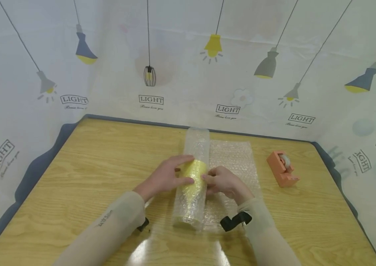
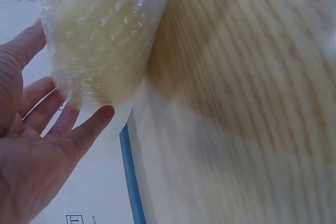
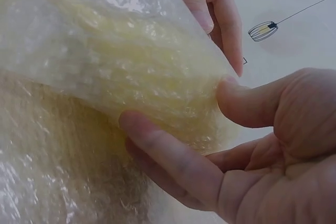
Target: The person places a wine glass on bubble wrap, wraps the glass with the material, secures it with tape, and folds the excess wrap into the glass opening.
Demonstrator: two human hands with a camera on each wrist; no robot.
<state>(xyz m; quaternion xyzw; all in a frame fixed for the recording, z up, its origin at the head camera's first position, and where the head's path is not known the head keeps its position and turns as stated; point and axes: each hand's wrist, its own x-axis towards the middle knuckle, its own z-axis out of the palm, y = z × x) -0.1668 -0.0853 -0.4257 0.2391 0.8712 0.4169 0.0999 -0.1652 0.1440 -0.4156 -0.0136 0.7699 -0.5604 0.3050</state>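
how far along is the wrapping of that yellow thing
Done: the yellow object already shows through bubble wrap rolled around it.
In hand: the left hand touches the roll on its left side; the right hand grips its right.
Remaining: a flat stretch of wrap lies unrolled; taping probably follows, since the tape dispenser sits untouched nearby.

Head view bright, fairly even; two glare streaks on tabletop (image 1: 108,155) nr bottom edge; tiny glints on bubble wrap (image 1: 192,207). Wrist views dimmer & softer w/ greyish cast; L wrist: tabletop grain blurry, soft shadow beside wrap.
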